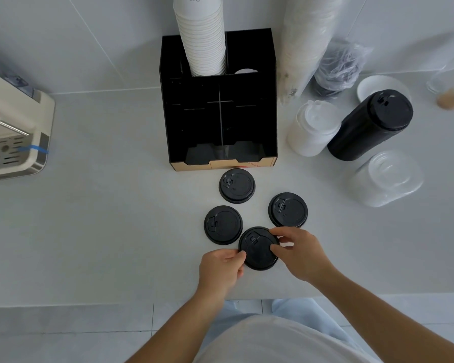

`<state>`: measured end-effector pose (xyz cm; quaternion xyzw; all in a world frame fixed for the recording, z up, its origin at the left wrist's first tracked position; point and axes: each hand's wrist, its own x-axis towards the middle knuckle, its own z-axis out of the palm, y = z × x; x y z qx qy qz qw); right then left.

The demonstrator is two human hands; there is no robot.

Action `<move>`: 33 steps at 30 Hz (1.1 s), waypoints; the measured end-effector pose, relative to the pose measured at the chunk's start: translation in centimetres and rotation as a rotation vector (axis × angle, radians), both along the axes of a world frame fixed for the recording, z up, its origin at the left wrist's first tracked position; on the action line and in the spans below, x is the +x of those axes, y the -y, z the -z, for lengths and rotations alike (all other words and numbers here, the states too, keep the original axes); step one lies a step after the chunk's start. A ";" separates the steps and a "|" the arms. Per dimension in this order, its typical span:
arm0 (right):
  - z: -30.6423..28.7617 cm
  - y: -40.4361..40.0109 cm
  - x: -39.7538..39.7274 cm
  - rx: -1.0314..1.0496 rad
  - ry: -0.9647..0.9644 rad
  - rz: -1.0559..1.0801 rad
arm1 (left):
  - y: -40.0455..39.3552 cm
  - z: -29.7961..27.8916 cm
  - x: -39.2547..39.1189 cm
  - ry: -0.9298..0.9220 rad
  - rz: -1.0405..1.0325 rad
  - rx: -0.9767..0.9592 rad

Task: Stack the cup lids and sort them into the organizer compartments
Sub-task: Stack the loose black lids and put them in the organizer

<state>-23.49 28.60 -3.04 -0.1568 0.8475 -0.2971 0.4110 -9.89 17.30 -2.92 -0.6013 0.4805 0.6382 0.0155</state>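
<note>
Several black cup lids lie on the white counter in front of a black organizer (pixel 165 121). The nearest lid (pixel 257 251) is pinched at its left rim by my left hand (pixel 222 268) and at its right rim by my right hand (pixel 299 254). Three other lids rest flat: one near the organizer's front (pixel 237 186), one to the left (pixel 222 225), one to the right (pixel 288 209). The organizer's front compartments hold dark shapes (pixel 202 153) that I cannot identify. A tall stack of white paper cups (pixel 202 38) stands in its back left slot.
A tall sleeve of black lids (pixel 370 127) leans at the right beside a white squeeze bottle (pixel 311 129) and a stack of clear lids (pixel 385 176). A bagged cup stack (pixel 304 40) rises behind. A cream coffee machine (pixel 13 132) sits at the left. The counter's edge runs just below my hands.
</note>
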 end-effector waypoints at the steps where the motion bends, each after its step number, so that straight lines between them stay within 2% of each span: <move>1: 0.0 0.0 0.0 0.000 0.000 -0.004 | 0.1 0.0 0.0 -0.008 -0.002 0.002; 6: 0.1 -0.2 -0.2 -0.001 0.026 -0.017 | 0.4 0.1 -0.1 -0.017 0.001 0.035; 16: -1.2 -0.9 -1.7 -0.095 0.123 0.141 | -0.1 -0.7 -0.7 -0.118 -0.035 -0.014; 20: -1.8 -0.9 -3.2 -0.165 0.100 0.175 | -0.4 -0.7 -2.1 -0.156 -0.029 -0.043; 24: -2.4 -1.0 -5.0 -0.189 0.086 0.170 | -0.5 -0.6 -3.9 -0.183 -0.021 0.008; 28: -2.1 -1.0 -7.0 -0.165 0.056 0.173 | -0.7 0.0 -6.0 -0.177 0.049 0.059; 33: -1.9 -0.7 -9.2 -0.121 0.029 0.153 | -0.8 0.1 -8.3 -0.148 0.035 0.070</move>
